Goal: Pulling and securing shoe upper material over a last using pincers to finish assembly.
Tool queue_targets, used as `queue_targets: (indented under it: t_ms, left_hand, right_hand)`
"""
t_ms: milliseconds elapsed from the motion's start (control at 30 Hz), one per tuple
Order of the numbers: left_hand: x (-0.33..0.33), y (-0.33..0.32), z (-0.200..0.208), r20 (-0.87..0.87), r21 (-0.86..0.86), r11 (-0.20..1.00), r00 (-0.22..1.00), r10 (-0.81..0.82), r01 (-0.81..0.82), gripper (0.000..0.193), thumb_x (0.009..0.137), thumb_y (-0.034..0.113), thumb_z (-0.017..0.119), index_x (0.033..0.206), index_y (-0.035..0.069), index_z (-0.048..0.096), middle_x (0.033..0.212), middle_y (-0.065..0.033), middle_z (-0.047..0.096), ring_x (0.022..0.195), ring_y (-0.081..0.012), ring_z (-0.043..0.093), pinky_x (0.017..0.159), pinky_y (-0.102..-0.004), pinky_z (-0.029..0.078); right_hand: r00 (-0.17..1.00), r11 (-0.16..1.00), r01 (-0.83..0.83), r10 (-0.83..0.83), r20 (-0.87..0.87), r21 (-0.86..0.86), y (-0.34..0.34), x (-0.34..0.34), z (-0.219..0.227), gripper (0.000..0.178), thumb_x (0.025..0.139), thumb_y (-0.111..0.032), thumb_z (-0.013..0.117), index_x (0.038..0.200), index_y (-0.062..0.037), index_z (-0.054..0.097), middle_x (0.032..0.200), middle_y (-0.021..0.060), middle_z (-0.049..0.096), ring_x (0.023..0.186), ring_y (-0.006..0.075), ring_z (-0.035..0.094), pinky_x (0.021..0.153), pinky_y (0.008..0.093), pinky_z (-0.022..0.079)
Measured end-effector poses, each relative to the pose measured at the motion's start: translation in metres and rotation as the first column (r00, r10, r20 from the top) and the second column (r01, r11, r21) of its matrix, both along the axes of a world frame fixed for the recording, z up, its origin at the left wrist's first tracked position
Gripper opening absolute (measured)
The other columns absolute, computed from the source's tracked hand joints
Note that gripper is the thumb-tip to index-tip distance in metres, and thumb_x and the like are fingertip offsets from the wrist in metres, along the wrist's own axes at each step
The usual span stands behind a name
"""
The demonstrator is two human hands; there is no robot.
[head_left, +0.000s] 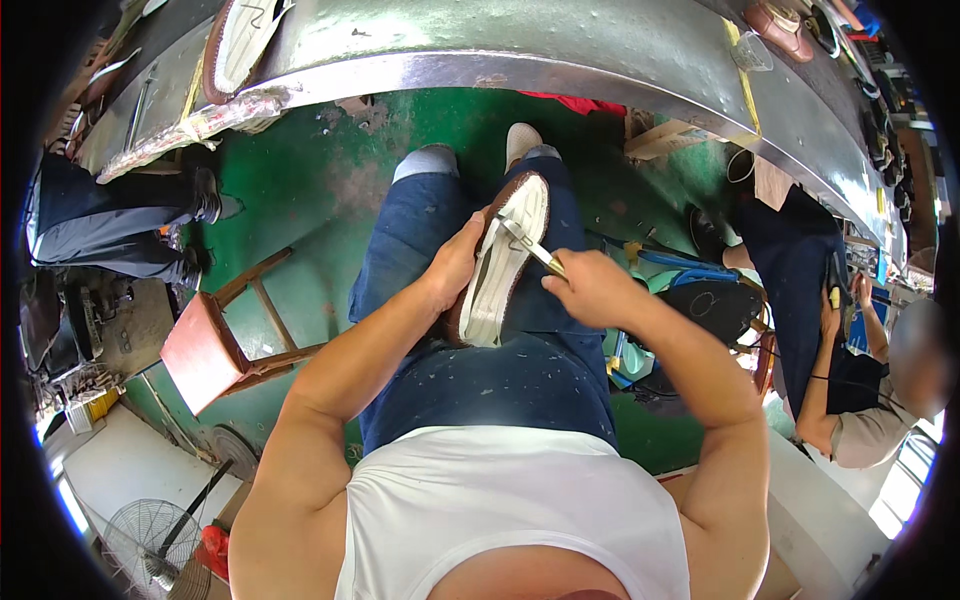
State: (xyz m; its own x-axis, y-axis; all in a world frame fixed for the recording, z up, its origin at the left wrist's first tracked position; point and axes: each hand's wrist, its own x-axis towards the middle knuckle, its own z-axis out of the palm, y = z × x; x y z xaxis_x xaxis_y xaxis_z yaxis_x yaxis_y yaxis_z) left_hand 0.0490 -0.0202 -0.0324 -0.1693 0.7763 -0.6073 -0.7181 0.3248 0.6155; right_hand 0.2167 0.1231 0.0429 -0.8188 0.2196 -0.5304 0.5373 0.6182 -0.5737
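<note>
A brown shoe (490,300) lies across my thighs with its pale underside facing up and its brown upper showing round the rim. The fingers of my left hand (458,262) are wrapped round the shoe's left edge, near the middle. In my right hand (598,288) is a slim metal hand tool, apparently pincers (536,248), gripped by the handle. Its head touches or hovers just over the underside, toward the far end of the shoe; I cannot tell which. The hand covers most of the handle.
A metal-topped bench (480,68) runs across the far side, bearing another upturned shoe (238,50) at left and a brown shoe (782,30) at right. A stool (215,350) stands left on the green floor. A person (800,290) works at right. A fan (150,545) is lower left.
</note>
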Motion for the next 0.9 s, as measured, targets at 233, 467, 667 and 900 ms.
queue_targets:
  t_ms: [233, 467, 667, 900]
  left_hand:
    - [-0.005, 0.009, -0.008, -0.134, 0.09, 0.991, 0.987, -0.085, 0.097, 0.057, 0.105, 0.038, 0.051, 0.154, 0.011, 0.039, 0.139, -0.0061, 0.057, 0.122, -0.0155, 0.055, 0.104, -0.0321, 0.044]
    - [-0.002, 0.019, -0.008, 0.017, 0.047, 0.993, 0.994, -0.105, 0.104, 0.056, 0.101, 0.029, 0.061, 0.152, 0.012, 0.043, 0.132, -0.0035, 0.062, 0.115, -0.014, 0.059, 0.099, -0.0309, 0.048]
    - [0.0, 0.036, -0.004, -0.123, -0.099, 0.96, 0.954, -0.273, 0.262, 0.053, 0.097, 0.023, 0.064, 0.145, 0.007, 0.05, 0.123, -0.008, 0.066, 0.106, -0.0158, 0.063, 0.093, -0.0323, 0.05]
    - [0.002, 0.047, -0.008, -0.32, -0.266, 0.921, 0.875, -0.364, 0.286, 0.056, 0.088, 0.028, 0.069, 0.134, -0.001, 0.055, 0.118, -0.0163, 0.066, 0.105, -0.0232, 0.064, 0.091, -0.0365, 0.051]
  right_hand:
    - [0.879, 0.884, 0.439, -0.46, -0.125, -0.163, -0.058, 0.021, -0.051, 0.03, 0.096, -0.026, 0.061, 0.106, 0.0023, 0.06, 0.086, 0.0246, 0.067, 0.086, 0.0433, 0.065, 0.078, 0.0497, 0.051]
    - [0.74, 0.309, 0.587, -0.579, 0.341, -0.749, -0.043, 0.038, -0.059, 0.031, 0.1, -0.027, 0.06, 0.111, 0.0017, 0.061, 0.084, 0.0058, 0.063, 0.072, 0.0142, 0.06, 0.05, 0.0205, 0.042]
    - [0.763, -0.399, 0.373, -0.383, 0.521, -0.838, -0.017, 0.079, -0.094, 0.039, 0.096, -0.025, 0.066, 0.118, 0.0056, 0.057, 0.09, 0.0121, 0.064, 0.073, 0.0204, 0.064, 0.041, 0.0193, 0.043]
    - [0.796, 0.46, 0.543, -0.549, 0.256, -0.703, 0.016, 0.073, -0.043, 0.037, 0.103, -0.03, 0.053, 0.115, 0.0048, 0.058, 0.093, 0.0124, 0.069, 0.077, 0.0195, 0.069, 0.053, 0.0297, 0.054]
